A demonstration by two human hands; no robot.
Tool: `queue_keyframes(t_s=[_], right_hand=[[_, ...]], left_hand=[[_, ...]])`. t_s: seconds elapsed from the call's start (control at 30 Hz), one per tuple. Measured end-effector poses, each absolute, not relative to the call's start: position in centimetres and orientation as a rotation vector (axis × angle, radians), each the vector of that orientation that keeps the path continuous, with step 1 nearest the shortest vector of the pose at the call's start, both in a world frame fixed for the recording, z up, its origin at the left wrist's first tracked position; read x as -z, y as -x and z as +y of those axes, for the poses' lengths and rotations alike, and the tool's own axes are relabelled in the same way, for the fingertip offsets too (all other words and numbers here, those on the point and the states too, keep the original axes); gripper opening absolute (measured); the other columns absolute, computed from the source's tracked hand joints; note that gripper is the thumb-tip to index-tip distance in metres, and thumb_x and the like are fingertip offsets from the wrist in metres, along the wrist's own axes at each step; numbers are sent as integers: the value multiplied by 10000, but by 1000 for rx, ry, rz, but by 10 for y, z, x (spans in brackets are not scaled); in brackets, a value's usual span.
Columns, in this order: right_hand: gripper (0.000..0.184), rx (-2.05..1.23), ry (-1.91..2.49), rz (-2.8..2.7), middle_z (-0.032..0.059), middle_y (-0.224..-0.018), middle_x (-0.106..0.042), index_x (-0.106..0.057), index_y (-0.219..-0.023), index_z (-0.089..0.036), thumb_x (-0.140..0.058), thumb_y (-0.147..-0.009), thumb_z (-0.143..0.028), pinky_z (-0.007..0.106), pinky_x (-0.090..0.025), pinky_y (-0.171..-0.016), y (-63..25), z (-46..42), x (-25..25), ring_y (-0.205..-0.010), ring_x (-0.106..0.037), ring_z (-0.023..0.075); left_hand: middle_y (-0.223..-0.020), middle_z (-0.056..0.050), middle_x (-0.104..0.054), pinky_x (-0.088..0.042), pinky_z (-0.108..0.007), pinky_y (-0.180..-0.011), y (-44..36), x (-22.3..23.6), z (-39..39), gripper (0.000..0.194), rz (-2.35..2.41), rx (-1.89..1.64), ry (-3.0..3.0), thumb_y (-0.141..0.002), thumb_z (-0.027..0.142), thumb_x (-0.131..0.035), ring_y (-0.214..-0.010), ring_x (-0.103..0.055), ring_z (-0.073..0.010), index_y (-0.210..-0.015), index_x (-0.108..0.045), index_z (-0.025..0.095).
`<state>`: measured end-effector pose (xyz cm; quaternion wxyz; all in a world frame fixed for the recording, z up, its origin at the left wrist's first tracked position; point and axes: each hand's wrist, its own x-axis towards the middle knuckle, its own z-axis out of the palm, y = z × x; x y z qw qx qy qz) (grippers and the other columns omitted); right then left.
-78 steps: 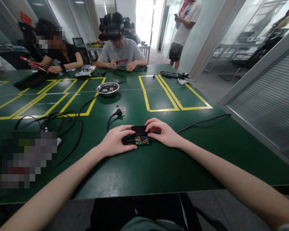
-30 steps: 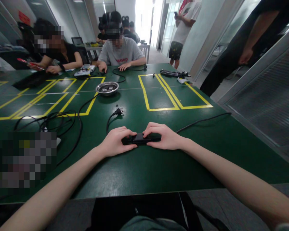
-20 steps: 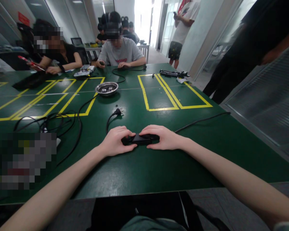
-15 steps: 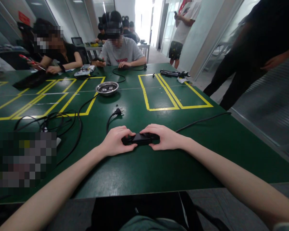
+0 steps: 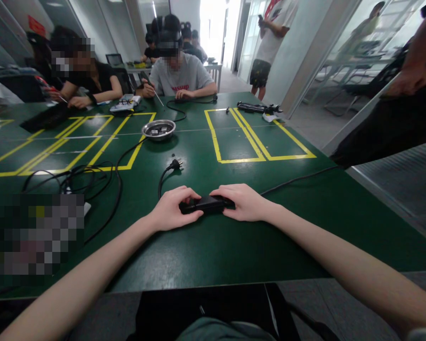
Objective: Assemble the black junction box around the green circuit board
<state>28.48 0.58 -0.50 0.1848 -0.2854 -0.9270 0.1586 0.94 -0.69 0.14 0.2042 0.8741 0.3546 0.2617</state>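
"Green table fills the near view, with the person's bare arms reaching over its edge. What do the hands have?"

"One black box, lying on the table between them. The left hand pinches its left end between thumb and fingers. The right hand pinches the other end, fingertips on top and thumb at the front."

"How far along does it look?"

"Well on, I'd judge. The box seems closed, with no insides showing. Whether its casing is fastened all round, or still wants pressing, I can't tell, since the hands cover both ends."

"And past the hands?"

"Just beyond the left hand, a black plug points away from its curled lead. Another cord runs from behind the right hand to the table's right edge. Tangled wires lie off to the left. Farther out sits a metal bowl holding small shiny pieces."

"Farthest across the table?"

"Someone in a grey shirt, holding a thin tool"
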Motion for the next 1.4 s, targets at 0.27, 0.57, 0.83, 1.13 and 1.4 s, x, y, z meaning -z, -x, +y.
queue_keyframes(t_s=[0.27, 0.57, 0.83, 1.13, 1.4], right_hand=[[411, -429, 844, -2641, 86, -1060, -740, -642, -1277, -180, -591, -870, -160, 304, -512, -795, -285, 6, 5, -928, -710, 216], [341, -394, 877, -2716, 116, -1074, -761, -660, -1249, -155, -603, -915, -196, 332, -519, -784, -283, 4, -3, -923, -729, 247], [282, -350, 863, -2774, 101, -999, -777, -665, -1222, -152, -614, -968, -263, 313, -489, -742, -283, 4, -5, -871, -736, 241], [306, -138, 759, -2846, 67, -841, -735, -662, -987, -161, -634, -992, -466, 294, -404, -676, -283, 6, -6, -742, -679, 210], [355, -59, 717, -2850, 53, -777, -706, -656, -903, -171, -606, -994, -510, 295, -366, -652, -281, 3, -8, -689, -644, 195]], left_hand=[[-998, -55, -757, -536, -306, -769, -18, 3, -9, 327, 1015, -613, -2656, -894, 290, -720, -860, -719, -209, -1202, -666, 195], [-1022, -69, -797, -545, -349, -846, -17, 7, -8, 306, 1054, -535, -2737, -880, 266, -691, -887, -757, -228, -1177, -683, 195], [-940, -55, -798, -511, -335, -785, -19, 3, -9, 225, 1049, -509, -2736, -919, 314, -670, -806, -755, -221, -1106, -688, 190], [-845, -28, -784, -471, -323, -739, -22, 0, -13, 235, 999, -517, -2692, -897, 357, -713, -729, -729, -207, -1074, -724, 203], [-848, -30, -784, -459, -316, -727, -21, 1, -13, 236, 960, -512, -2688, -915, 396, -695, -755, -736, -207, -1050, -732, 206]])
